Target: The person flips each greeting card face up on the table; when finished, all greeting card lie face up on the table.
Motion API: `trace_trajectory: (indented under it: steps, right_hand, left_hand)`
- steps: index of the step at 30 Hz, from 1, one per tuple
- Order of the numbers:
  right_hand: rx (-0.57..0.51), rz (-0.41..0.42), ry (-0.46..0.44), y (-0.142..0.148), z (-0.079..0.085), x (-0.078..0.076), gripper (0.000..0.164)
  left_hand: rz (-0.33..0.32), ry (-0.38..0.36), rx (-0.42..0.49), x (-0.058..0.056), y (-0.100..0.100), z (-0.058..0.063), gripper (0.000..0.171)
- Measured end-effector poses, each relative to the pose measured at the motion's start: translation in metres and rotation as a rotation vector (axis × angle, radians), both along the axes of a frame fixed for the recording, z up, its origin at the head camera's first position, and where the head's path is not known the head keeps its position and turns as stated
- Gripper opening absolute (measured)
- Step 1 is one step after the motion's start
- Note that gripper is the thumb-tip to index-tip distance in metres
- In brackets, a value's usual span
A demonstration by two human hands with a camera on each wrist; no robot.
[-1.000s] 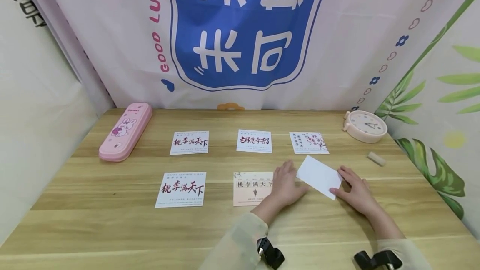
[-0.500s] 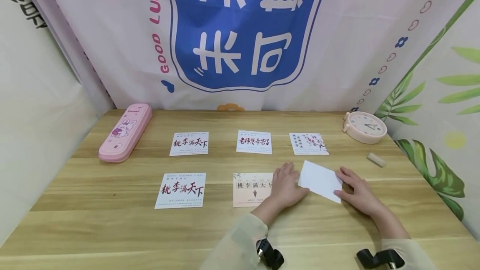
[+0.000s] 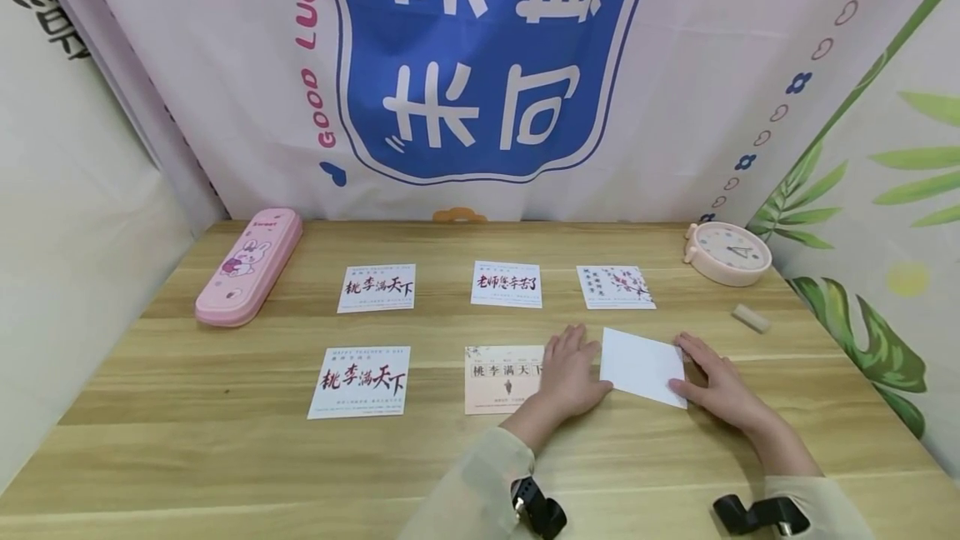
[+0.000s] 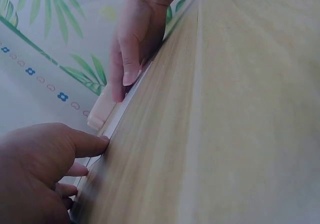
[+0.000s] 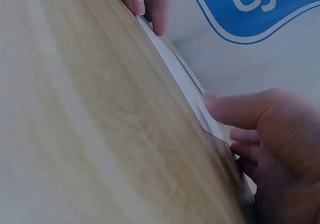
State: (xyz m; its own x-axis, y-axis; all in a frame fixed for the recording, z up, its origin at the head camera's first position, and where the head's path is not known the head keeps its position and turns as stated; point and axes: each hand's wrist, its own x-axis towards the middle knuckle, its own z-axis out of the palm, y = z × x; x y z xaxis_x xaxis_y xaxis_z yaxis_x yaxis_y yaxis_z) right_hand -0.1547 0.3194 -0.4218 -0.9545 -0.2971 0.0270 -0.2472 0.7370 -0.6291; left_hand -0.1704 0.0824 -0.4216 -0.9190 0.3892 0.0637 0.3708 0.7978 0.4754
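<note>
A blank white card [image 3: 643,365] lies at a slight tilt on the table between my two hands. My right hand [image 3: 718,383] pinches its right edge; in the right wrist view the thumb [image 5: 235,109] rests on the card's surface with the fingers at the edge beyond it. My left hand [image 3: 572,375] rests on the table with its fingers stretched forward, and its thumb reaches the white card's lower left corner. Under the left hand's side lies a peach card [image 3: 501,394] with dark lettering, its right part hidden by that hand.
A row of three printed cards runs behind: one with red lettering [image 3: 377,288], another [image 3: 506,284], and a blossom card [image 3: 617,287]. A larger lettered card [image 3: 360,382] lies left. A pink pencil case [image 3: 251,267], a pink clock [image 3: 729,253] and a small beige block [image 3: 751,317] flank them.
The white card has turned and come slightly nearer, its edges now closer to level. My right hand has moved with it a little; my left hand has stayed almost in place.
</note>
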Motion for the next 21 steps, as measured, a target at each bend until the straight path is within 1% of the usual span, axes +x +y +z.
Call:
trace_trajectory:
  steps: [3,5,9,12,18,21]
  right_hand:
    - [0.014,-0.016,-0.013,-0.0002,0.0001,-0.0005,0.071]
    - [0.025,-0.013,-0.013,-0.0002,0.0008,-0.0006,0.072]
    - [0.018,-0.003,-0.022,0.0008,0.0030,-0.0015,0.070]
    - [0.004,0.017,-0.045,0.0024,0.0043,-0.0016,0.068]
    - [-0.004,0.050,-0.059,0.0047,0.0048,-0.0002,0.062]
    - [0.003,0.049,-0.055,0.0055,0.0030,0.0002,0.059]
  left_hand:
    - [-0.001,0.001,0.001,0.0004,-0.0002,-0.0004,0.056]
    - [-0.002,0.001,0.003,0.0001,-0.0001,-0.0005,0.056]
    - [-0.003,0.002,-0.001,-0.0005,-0.0004,0.0001,0.059]
    - [-0.011,0.002,-0.012,-0.0007,-0.0007,0.0005,0.061]
    - [-0.019,-0.007,-0.037,-0.0006,-0.0007,-0.0001,0.058]
    - [-0.023,-0.011,-0.046,-0.0004,-0.0004,-0.0002,0.057]
